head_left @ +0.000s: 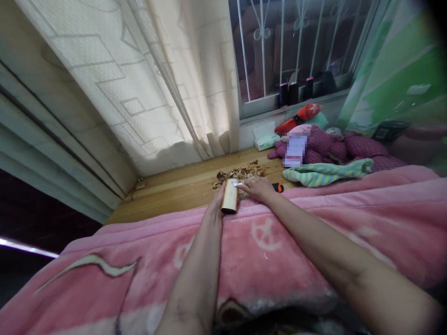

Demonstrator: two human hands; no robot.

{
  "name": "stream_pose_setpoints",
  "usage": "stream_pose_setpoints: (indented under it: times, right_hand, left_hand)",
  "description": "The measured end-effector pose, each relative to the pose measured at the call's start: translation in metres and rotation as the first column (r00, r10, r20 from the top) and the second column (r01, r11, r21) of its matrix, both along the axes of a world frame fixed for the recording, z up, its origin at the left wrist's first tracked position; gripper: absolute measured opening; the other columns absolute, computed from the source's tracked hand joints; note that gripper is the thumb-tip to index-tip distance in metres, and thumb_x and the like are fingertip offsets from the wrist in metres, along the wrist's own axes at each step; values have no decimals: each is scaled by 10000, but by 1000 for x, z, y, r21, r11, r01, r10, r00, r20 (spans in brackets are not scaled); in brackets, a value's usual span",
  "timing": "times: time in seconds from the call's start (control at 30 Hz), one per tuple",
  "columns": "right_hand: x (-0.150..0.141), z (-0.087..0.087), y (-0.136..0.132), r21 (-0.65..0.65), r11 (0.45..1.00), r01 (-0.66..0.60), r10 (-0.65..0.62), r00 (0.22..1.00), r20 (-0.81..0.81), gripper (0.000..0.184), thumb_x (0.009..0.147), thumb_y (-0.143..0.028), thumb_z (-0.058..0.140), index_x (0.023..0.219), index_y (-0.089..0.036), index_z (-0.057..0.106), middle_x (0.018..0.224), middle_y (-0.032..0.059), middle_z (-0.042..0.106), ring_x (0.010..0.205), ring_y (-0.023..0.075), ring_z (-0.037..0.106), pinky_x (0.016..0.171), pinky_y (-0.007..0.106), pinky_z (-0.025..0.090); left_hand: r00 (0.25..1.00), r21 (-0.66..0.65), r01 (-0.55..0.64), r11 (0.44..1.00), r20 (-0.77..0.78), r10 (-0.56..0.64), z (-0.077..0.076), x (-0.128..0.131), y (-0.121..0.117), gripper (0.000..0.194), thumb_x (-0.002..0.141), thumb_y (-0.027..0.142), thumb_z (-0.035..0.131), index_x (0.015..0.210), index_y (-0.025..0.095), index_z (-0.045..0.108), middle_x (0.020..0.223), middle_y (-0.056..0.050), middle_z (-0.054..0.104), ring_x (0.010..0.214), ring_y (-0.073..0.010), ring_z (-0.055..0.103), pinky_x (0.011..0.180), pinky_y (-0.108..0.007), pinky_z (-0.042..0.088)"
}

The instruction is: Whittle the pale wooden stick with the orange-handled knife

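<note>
My left hand [219, 199] is closed around the left side of a pale wooden piece [230, 195], perhaps bamboo, with brown edges and a dark near end. The piece is tilted, its near end over the blanket's edge. My right hand [260, 189] is closed on a knife [278, 187] whose black and orange handle end sticks out at the right. Its small bright blade lies against the upper face of the pale piece. Just beyond both hands, brown and cream shavings [240, 174] are heaped on the wooden surface.
A pink blanket [244, 260] spreads below my forearms. Along the wooden ledge [153, 197] hangs a curtain [167, 83]. To the right lie a striped cloth [328, 172], a purple checked soft toy [328, 145] and a tissue pack [266, 140], under a barred window [296, 51].
</note>
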State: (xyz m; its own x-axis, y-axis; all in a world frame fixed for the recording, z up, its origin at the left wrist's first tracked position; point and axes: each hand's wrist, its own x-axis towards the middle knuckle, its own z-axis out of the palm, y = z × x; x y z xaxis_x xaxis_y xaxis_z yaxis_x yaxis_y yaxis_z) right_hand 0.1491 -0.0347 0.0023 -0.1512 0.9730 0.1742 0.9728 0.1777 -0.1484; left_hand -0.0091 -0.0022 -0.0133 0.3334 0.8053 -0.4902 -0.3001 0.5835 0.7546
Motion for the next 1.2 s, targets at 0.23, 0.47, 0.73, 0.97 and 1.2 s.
stream_pose_setpoints:
  times: [0.23, 0.47, 0.73, 0.97, 1.2]
  right_hand:
    - [8, -2, 8, -7, 997, 81, -82, 993, -81, 641, 825, -631, 129, 969, -199, 580, 933, 99, 643, 880, 211, 578, 718, 299, 378]
    - [10, -4, 3, 54, 998, -36, 45, 985, -166, 389, 846, -471, 339, 1031, -181, 521, 933, 72, 621, 844, 180, 553, 694, 266, 351]
    - [11, -6, 1, 149, 989, 10, 15, 987, -163, 437, 874, -506, 239, 1113, -280, 528, 1005, 37, 616, 888, 170, 548, 676, 253, 343]
    - [11, -3, 3, 105, 994, -17, 32, 990, -139, 487, 885, -507, 188, 998, -226, 569, 928, 43, 635, 851, 156, 562, 653, 244, 332]
    - [8, -2, 5, 77, 995, 63, -52, 989, -136, 545, 878, -541, 148, 956, -215, 577, 869, 57, 646, 778, 158, 575, 631, 246, 325]
  left_hand:
    - [999, 38, 51, 998, -16, -50, 4, 1, -1, 506, 797, 561, 368, 826, 96, 567, 540, -79, 584, 406, -142, 545, 393, -245, 436]
    - [999, 97, 33, 995, 37, -37, 5, -4, -9, 294, 712, 326, 580, 890, 94, 551, 632, -90, 617, 511, -149, 586, 492, -252, 479]
    - [984, 395, 123, 911, 69, -163, 4, -10, -10, 559, 486, 114, 629, 1027, 147, 492, 766, -71, 633, 570, -157, 589, 507, -248, 455]
    - [992, 321, 117, 940, 12, -128, 1, -10, -3, 402, 585, 241, 618, 953, 115, 515, 673, -72, 623, 498, -149, 573, 467, -252, 449]
    - [997, 186, 73, 980, 9, -76, 5, -3, 0, 454, 739, 540, 452, 761, 99, 554, 599, -72, 608, 433, -146, 558, 397, -252, 437]
